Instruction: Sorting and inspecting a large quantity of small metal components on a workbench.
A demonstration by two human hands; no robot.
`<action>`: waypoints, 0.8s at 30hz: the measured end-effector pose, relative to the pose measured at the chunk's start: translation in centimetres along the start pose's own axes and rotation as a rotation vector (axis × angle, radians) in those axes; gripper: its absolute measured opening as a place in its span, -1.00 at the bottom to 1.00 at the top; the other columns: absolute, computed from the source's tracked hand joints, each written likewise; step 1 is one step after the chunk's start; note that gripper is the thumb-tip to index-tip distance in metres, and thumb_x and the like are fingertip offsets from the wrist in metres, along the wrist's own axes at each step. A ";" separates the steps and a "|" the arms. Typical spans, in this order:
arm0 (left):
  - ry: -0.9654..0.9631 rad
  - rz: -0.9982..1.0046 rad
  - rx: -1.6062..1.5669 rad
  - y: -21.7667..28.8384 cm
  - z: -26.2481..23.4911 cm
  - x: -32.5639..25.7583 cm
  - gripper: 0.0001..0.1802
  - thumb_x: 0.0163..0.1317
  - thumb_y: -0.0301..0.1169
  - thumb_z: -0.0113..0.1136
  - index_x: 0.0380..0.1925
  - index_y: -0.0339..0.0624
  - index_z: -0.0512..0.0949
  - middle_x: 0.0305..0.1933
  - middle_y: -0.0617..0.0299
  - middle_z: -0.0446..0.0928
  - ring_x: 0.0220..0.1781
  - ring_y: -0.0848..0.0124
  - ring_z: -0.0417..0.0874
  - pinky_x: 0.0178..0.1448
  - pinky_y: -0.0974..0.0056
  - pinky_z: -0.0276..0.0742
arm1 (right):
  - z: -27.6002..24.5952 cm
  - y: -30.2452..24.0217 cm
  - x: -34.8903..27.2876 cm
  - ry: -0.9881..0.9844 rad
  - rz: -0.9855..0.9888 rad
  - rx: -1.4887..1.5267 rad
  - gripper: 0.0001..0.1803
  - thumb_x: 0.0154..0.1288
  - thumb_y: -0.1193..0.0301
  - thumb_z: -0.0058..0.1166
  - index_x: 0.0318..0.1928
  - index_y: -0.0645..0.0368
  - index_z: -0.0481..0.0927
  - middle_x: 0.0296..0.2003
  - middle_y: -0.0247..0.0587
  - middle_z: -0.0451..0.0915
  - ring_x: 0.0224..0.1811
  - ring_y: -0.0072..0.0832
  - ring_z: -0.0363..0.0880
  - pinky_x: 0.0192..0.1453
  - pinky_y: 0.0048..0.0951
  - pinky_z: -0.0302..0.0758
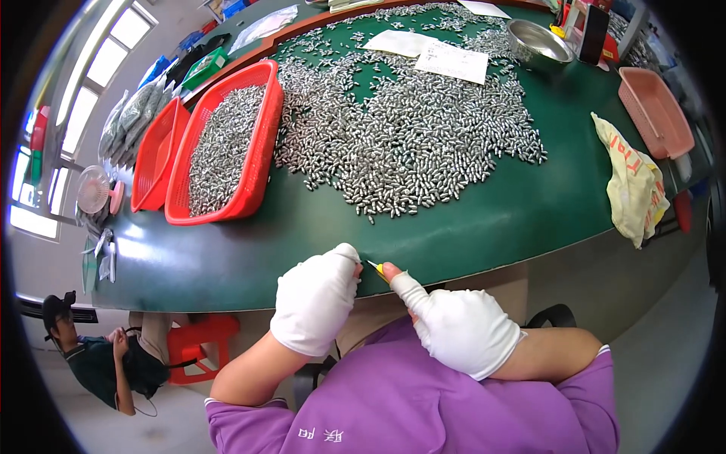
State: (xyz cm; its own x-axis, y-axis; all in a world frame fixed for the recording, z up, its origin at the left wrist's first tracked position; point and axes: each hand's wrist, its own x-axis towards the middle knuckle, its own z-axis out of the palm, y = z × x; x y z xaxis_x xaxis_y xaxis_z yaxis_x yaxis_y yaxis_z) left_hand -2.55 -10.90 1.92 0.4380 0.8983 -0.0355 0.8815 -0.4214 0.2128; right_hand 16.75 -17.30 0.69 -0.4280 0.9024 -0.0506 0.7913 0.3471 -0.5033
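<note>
Both my hands wear white gloves that leave some fingertips bare, and they meet just over the table's near edge. My left hand (314, 303) is closed, thumb and fingers pressed together; what it pinches, if anything, is hidden. In my right hand (467, 329) is a small yellow tool with a thin pointed tip (380, 272), the thumb lying along it. The tip points at the left fingertips; I cannot tell whether they touch. Beyond the hands spreads a big heap of small silvery metal parts (408, 144) on the green table (469, 234).
Left of the heap stands a red basket (261, 144) full of similar parts, beside another red basket (155, 163). Papers (452, 62) and a metal bowl (541, 41) lie far back. At right are a pink basket (656, 113) and a yellowish bag (631, 181). Someone sits at left (113, 363).
</note>
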 end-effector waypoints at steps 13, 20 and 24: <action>-0.004 0.009 -0.002 0.0 -0.3 0.4 -0.86 0.20 -0.33 0.16 -0.40 -0.11 0.44 -0.55 0.08 0.53 -0.46 0.03 0.58 -0.37 0.03 0.47 | -0.5 -0.2 0.6 -0.026 -0.007 0.050 -0.27 0.18 0.44 -0.03 0.40 0.11 0.15 -0.66 -0.11 0.54 -0.71 -0.20 0.52 -0.58 -0.17 0.50; -0.044 0.019 -0.020 0.1 -0.9 0.5 -0.86 0.16 -0.34 0.18 -0.39 -0.11 0.44 -0.55 0.08 0.53 -0.45 0.07 0.59 -0.36 0.04 0.49 | -1.5 -0.6 0.9 -0.089 -0.019 0.021 -0.30 0.17 0.43 -0.03 0.37 0.15 0.20 -0.66 -0.15 0.56 -0.72 -0.22 0.52 -0.58 -0.19 0.51; -0.090 0.019 -0.030 0.0 -1.2 0.6 -0.85 0.18 -0.35 0.16 -0.36 -0.14 0.43 -0.52 0.07 0.54 -0.42 0.06 0.60 -0.33 0.04 0.50 | -1.8 -1.0 0.8 -0.066 -0.034 -0.057 -0.31 0.17 0.44 -0.04 0.37 0.13 0.22 -0.65 -0.14 0.55 -0.70 -0.23 0.52 -0.57 -0.20 0.51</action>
State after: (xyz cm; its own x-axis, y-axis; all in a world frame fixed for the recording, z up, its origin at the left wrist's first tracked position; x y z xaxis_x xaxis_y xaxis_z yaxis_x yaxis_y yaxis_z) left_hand -2.49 -10.25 3.04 0.4695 0.8749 -0.1185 0.8680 -0.4328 0.2433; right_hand 16.36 -16.43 2.72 -0.4811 0.8718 -0.0918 0.7989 0.3929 -0.4554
